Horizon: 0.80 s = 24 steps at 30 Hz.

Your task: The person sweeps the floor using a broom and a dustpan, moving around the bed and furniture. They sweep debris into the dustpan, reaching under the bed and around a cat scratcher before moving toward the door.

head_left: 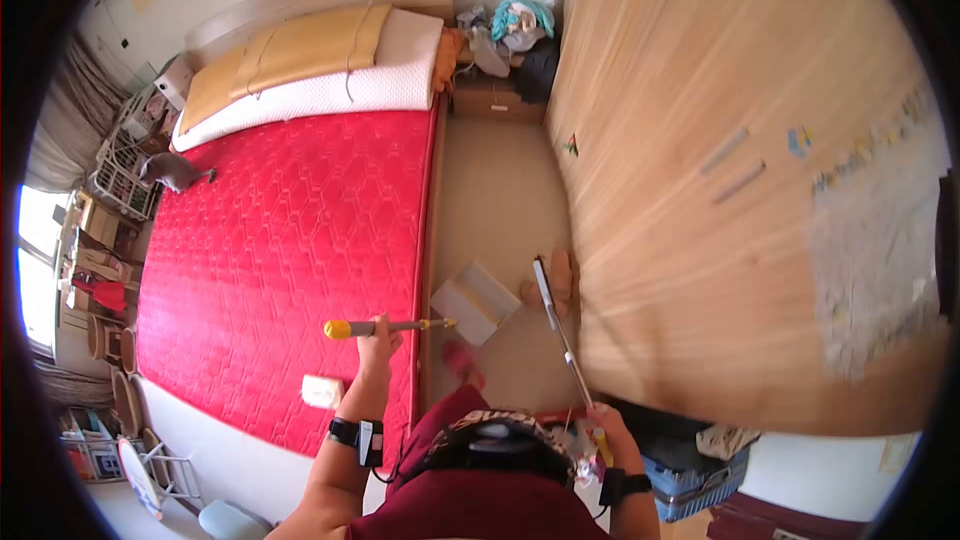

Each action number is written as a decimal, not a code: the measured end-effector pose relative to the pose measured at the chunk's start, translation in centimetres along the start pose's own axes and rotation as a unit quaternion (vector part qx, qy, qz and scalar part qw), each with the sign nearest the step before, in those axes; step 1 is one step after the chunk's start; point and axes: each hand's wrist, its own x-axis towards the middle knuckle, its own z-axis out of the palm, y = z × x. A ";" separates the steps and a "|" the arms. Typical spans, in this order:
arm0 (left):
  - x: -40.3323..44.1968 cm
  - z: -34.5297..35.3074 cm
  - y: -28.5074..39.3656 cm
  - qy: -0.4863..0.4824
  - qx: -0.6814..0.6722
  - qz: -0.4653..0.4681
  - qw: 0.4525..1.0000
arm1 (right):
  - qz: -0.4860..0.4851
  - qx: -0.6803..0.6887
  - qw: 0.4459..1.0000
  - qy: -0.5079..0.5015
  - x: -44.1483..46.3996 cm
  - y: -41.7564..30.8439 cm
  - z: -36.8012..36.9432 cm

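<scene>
My left hand point(376, 348) is closed around a grey rod with yellow ends point(415, 325), held almost level beside the edge of the red mattress point(290, 230). Its thicker yellow end points left, over the mattress; the thin end points right, above an opened white box point(475, 302) on the floor. Low on the right, my right hand point(612, 430) grips a long thin silver pole point(556, 318), which slants up and away above the floor. A yellow piece point(603, 447) shows at that hand; whether it belongs to the pole I cannot tell.
A wooden wardrobe point(680, 230) borders the walkway on the right. Tan footwear point(562, 278) lies at its base. A grey cat point(175, 172) and a white packet point(322, 392) are on the mattress. A blue suitcase point(700, 480) stands near my right arm.
</scene>
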 end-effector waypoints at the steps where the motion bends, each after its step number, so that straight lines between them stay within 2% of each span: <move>1: 2.2 1.6 1.0 -0.012 -0.003 -0.001 1.000 | -0.018 -0.022 1.000 0.008 2.3 -1.1 0.6; 2: 3.9 2.8 1.6 -0.022 -0.003 -0.006 1.000 | -0.057 -0.065 0.996 -0.017 3.8 -2.1 0.8; 5: 7.0 6.0 3.0 -0.016 0.004 -0.006 1.000 | -0.072 -0.005 0.996 -0.053 6.4 -5.7 2.6; 8: 10.3 9.4 4.5 -0.018 -0.008 -0.008 1.000 | -0.030 -0.007 1.000 0.006 6.8 -12.6 5.9; 11: 13.9 11.6 5.0 -0.017 0.001 -0.026 1.000 | -0.026 -0.044 0.999 0.011 10.4 -17.3 6.9; 14: 17.5 14.4 4.9 -0.014 0.001 -0.025 1.000 | -0.051 -0.051 0.995 -0.074 14.1 -23.8 7.6; 17: 21.2 17.2 4.4 -0.006 0.019 -0.004 1.000 | -0.075 -0.102 0.989 -0.073 19.5 -31.2 9.3; 23: 27.2 23.1 4.3 0.079 0.022 -0.026 0.996 | -0.100 -0.220 0.966 -0.093 35.7 -44.9 11.3; 24: 28.1 23.8 4.1 0.085 0.017 -0.031 0.996 | -0.115 -0.280 0.951 -0.070 39.6 -46.5 11.3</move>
